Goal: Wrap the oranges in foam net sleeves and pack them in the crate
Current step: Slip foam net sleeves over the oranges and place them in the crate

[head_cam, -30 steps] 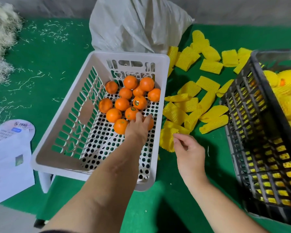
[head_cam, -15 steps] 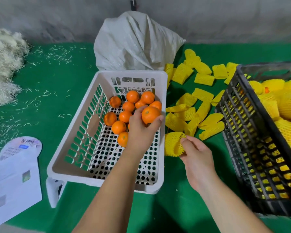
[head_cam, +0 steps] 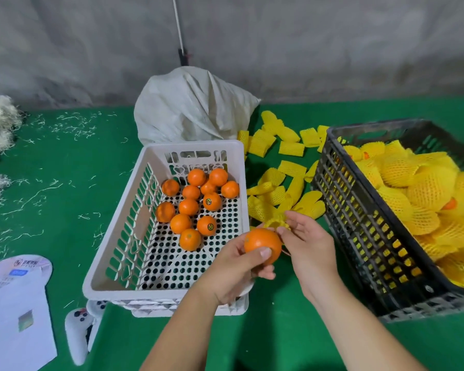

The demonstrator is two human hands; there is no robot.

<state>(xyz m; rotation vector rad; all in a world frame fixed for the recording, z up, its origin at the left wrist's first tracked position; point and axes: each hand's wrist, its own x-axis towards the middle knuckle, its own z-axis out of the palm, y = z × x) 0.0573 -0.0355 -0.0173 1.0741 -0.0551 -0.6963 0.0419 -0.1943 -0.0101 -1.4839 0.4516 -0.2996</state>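
left hand [head_cam: 233, 266]: grip curled round orange [head_cam: 261, 243] | right hand [head_cam: 306, 245]: grip pinching yellow sleeve [head_cam: 275, 224], touching orange | black crate [head_cam: 359, 226]: right

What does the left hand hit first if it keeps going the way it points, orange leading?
Likely the foam net sleeve held by the right hand, just beyond the orange gripped by the left hand. Depth is unclear; beyond lie loose sleeves.

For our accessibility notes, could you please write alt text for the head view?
A left hand holds a bare orange against a yellow foam net sleeve pinched by the right hand. Left is a white basket of oranges; right, a black crate of wrapped ones.
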